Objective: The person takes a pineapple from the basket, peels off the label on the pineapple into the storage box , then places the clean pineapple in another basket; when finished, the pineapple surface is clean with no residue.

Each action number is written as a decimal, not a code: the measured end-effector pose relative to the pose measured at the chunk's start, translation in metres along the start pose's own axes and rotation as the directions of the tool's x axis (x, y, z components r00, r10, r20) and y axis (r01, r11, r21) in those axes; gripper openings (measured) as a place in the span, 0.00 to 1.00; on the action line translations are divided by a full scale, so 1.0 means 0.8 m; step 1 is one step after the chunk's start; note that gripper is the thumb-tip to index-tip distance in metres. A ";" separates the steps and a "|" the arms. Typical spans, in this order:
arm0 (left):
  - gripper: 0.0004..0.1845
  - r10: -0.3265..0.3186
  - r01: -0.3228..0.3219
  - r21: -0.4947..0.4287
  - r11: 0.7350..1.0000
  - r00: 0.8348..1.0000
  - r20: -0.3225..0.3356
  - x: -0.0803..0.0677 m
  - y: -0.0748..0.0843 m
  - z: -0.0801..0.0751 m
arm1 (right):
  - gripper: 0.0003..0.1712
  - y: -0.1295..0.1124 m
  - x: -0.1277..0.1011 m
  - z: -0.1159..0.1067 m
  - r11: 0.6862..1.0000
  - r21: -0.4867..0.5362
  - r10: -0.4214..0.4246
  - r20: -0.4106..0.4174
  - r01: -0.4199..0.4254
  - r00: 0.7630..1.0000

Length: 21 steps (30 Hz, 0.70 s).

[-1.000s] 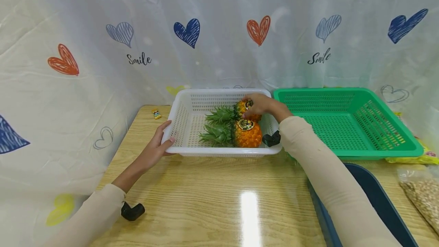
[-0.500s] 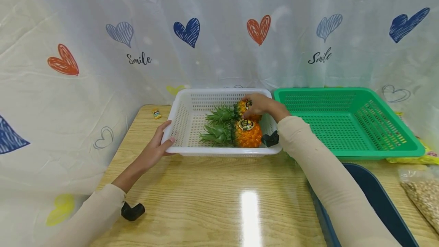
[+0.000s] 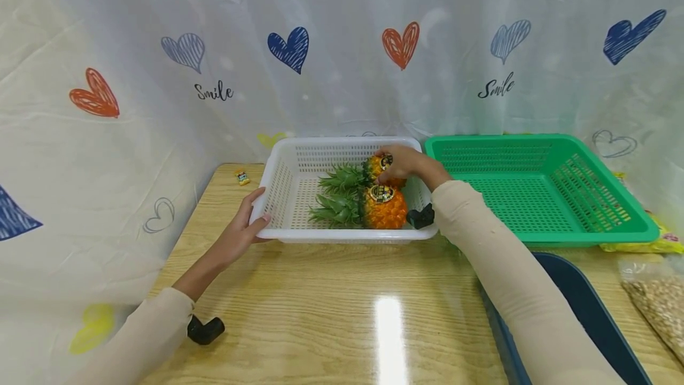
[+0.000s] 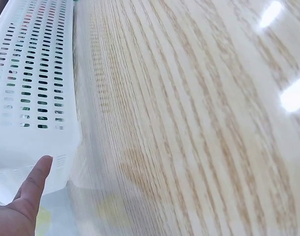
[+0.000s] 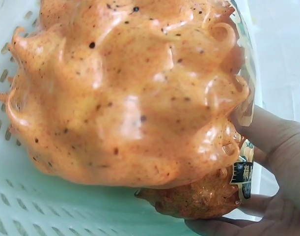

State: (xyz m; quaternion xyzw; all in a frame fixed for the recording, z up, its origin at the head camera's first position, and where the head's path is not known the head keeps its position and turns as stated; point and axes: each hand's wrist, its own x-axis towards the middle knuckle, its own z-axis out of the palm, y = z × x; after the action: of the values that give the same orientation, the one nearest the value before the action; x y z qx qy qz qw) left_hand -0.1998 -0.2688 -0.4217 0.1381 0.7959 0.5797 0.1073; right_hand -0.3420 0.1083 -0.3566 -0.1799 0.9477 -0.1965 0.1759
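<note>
Head view: the right hand (image 3: 404, 163) curls round the far pineapple (image 3: 380, 169), knobbly orange, lying in the perforated white plastic basket (image 3: 278, 195) beside a second pineapple (image 3: 383, 207); the left hand (image 3: 241, 229) clasps the basket's near left corner.

Left wrist: thumb (image 4: 36, 178) against the slotted wall above glossy wood-grain table (image 4: 189, 123).

Right wrist: fingers (image 5: 267, 132) grip bumpy skin
</note>
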 end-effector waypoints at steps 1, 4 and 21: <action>0.35 0.001 -0.001 0.001 1.000 1.000 0.002 0.000 0.000 0.000 | 0.42 0.000 0.000 0.000 1.000 0.000 -0.001 -0.003 0.001 1.000; 0.35 0.004 -0.004 0.008 1.000 1.000 0.004 0.000 0.000 0.000 | 0.42 0.001 -0.002 0.000 1.000 0.001 -0.008 -0.009 0.008 1.000; 0.35 -0.015 0.015 0.006 1.000 1.000 0.009 0.002 -0.002 -0.002 | 0.39 0.004 -0.006 0.001 0.998 0.030 -0.048 -0.070 0.050 0.996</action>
State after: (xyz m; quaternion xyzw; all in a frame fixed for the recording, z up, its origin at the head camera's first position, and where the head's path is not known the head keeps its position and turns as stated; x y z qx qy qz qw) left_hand -0.2023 -0.2701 -0.4228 0.1350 0.7980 0.5759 0.1149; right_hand -0.3386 0.1125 -0.3572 -0.1935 0.9452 -0.2221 0.1409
